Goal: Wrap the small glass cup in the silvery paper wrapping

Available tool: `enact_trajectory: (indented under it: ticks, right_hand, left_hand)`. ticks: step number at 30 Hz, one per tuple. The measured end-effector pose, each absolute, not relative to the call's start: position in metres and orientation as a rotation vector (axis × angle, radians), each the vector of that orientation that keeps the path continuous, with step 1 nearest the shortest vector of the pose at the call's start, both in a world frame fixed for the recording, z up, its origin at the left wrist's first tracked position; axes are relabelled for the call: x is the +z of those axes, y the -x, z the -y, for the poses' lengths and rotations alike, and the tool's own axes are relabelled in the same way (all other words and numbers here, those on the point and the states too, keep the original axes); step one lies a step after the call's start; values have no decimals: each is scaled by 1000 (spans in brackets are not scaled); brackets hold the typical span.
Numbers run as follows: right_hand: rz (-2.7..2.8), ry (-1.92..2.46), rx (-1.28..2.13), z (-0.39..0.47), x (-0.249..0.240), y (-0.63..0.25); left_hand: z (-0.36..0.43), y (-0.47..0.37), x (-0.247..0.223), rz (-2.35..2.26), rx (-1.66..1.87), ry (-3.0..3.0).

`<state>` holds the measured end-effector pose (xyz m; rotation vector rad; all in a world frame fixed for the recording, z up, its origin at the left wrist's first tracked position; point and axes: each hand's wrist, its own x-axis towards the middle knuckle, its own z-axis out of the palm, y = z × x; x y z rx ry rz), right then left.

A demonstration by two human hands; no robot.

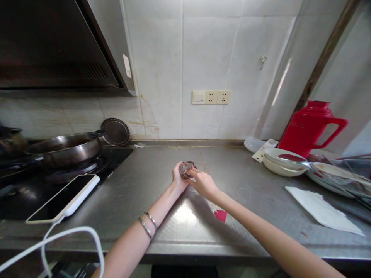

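A small round glass-like container point(184, 175) with a dark patterned side and an open top stands over the middle of the steel counter. Wrapped around its left side is my left hand point(177, 177), with two bracelets on that forearm. My right hand point(203, 183) reaches over from the right, its fingertips at the container's rim and partly inside it. Whether those fingertips pinch something is too small to tell. A small red piece with a jagged edge point(220, 215) lies on the counter below my right forearm.
At left, a phone point(65, 199) with a white cable lies by the stove, near a steel pan point(68, 152) and a round dark lid point(115, 132). At right are a red thermos point(307, 129), stacked bowls point(285, 168), plates and a white napkin point(321, 208).
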<state>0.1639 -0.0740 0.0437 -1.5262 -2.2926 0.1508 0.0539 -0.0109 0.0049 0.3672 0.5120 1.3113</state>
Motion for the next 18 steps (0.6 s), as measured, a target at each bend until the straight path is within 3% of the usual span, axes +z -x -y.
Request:
enact_trajectory:
  ticks: [12, 18]
  right_hand:
    - [2919, 1101, -423, 64, 84, -213]
    - [3039, 922, -534, 65, 93, -221]
  left_hand:
    - [8, -38, 12, -433, 1028, -538]
    - [9, -41, 3, -443, 655, -612]
